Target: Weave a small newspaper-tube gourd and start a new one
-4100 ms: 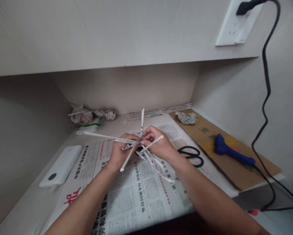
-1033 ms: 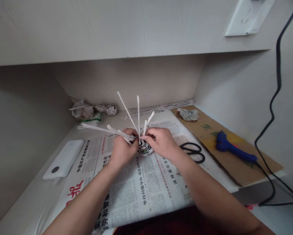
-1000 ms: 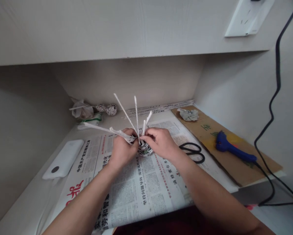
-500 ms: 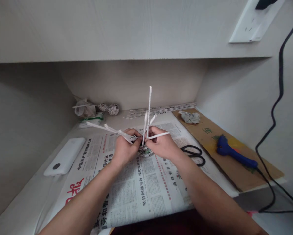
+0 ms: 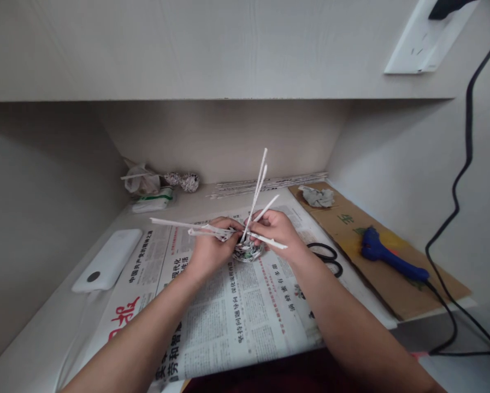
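A small woven paper piece is sitting mid-view above the newspaper; whether it is touching the sheet, I cannot tell. The left hand is closing its grip around the piece's 9 o'clock side and the sticks there, probably steadying it. The right hand is making a narrow pinch at 2 o'clock, seemingly holding the paper sticks near their base, where control is likely finest; its fingertips are partly hiding.

The woven part is looking roundish, showing no clear long axis. Its sticks are fanning out: two long ones are pointing between 12 and 1 o'clock, others toward 2, just past 3, and 9 to 10.

Farther out, scissors are lying at 3 o'clock, and a glue gun is resting beyond on cardboard, perhaps to shield the tabletop. Spare sticks are lying toward 12.
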The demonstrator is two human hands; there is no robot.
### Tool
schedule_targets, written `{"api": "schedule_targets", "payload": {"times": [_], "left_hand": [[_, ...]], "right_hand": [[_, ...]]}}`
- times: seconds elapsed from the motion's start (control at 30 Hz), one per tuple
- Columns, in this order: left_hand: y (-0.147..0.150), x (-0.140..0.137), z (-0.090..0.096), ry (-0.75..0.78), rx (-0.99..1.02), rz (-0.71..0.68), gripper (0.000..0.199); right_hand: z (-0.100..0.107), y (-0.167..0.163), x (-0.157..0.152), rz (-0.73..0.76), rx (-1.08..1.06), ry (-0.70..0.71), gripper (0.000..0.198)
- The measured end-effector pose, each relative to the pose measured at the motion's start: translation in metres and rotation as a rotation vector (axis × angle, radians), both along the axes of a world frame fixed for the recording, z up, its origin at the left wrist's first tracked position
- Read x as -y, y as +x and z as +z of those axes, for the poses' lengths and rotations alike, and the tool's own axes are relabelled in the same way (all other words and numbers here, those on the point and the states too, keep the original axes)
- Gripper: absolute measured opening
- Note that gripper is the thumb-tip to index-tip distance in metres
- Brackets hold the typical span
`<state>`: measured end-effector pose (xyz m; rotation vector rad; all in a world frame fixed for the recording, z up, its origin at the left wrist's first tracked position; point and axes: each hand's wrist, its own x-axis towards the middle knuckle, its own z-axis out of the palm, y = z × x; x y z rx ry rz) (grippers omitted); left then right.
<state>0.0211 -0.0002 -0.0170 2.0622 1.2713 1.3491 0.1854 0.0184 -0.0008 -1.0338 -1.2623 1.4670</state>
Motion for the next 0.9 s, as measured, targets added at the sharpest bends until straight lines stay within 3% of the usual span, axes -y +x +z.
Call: {"api": "schedule_targets", "payload": {"times": [0.27,0.63,0.9], "left_hand": [[-0.001,0.007,0.006,0.08,-0.082,-0.083,0.016],[0.0,0.005,0.003,0.013,-0.069,-0.066,0.015],[-0.001,0.009,0.01,0.066,-0.09,-0.167,0.016]], "right_hand": [[-0.005,-0.001,-0.004,-0.042,0.055,0.041,0.023],[0.0,0.015,-0.003,0.22,0.038,0.078,0.017],[-0.013,0.008,-0.008,-0.087,0.289,0.134,0.016]]}}
